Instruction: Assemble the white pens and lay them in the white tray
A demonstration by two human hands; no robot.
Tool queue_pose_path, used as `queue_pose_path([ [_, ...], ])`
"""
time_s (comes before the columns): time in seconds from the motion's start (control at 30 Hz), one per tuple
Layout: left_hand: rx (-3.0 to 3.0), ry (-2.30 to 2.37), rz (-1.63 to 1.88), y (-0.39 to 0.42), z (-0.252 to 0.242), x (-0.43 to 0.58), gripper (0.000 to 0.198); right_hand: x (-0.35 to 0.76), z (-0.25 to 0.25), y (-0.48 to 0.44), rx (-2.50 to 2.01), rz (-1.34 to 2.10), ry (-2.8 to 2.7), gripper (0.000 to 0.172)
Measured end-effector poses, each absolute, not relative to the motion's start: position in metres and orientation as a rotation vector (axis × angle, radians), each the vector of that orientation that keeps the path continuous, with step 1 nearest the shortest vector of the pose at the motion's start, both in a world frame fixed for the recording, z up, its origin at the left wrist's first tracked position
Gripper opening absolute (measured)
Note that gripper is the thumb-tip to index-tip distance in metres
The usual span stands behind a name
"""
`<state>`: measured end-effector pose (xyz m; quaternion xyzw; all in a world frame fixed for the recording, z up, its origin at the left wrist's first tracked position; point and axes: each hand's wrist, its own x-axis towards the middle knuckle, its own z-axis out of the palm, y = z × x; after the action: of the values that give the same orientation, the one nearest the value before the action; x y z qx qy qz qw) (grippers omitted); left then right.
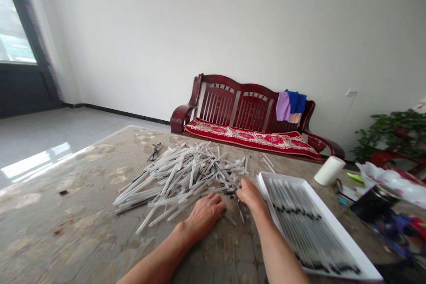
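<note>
A loose pile of thin whitish tubes [179, 173], some with dark parts, lies across the middle of the table. At the pile's near right edge, my left hand [207, 213] rests low over the tabletop with bent, closed fingers; whatever they hold is hidden. My right hand [249, 194] is closed beside small black pieces [229, 191] at the pile's right side, and its fingertips' contents cannot be made out. Just right of that hand stands a shallow white box [346, 235], where similar tubes with black ends [299, 226] lie in rows.
Black-framed glasses [155, 151] lie behind the pile. Past the box are a white roll [329, 171], a black cup [376, 202] and a plastic bag [389, 179]. A dark red wooden bench [242, 102] stands beyond the table [83, 213].
</note>
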<state>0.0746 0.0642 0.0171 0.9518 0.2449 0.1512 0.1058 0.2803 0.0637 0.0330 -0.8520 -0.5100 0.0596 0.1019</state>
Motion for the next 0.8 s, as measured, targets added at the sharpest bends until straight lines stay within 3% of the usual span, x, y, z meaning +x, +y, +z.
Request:
queue_pose_path([
  [0.2,2.785,0.806,0.498,0.068,0.017,0.074,0.007,0.288,0.033,0.045,-2.306,0.146,-1.508,0.009],
  [0.47,2.393,0.987,0.824,0.078,0.016,0.07,0.021,0.263,0.001,0.011,-1.624,0.134,-1.366,0.019],
  [0.8,2.508,1.043,0.86,0.081,0.011,0.066,0.022,0.257,-0.007,0.01,-1.417,-0.09,-1.477,0.02],
])
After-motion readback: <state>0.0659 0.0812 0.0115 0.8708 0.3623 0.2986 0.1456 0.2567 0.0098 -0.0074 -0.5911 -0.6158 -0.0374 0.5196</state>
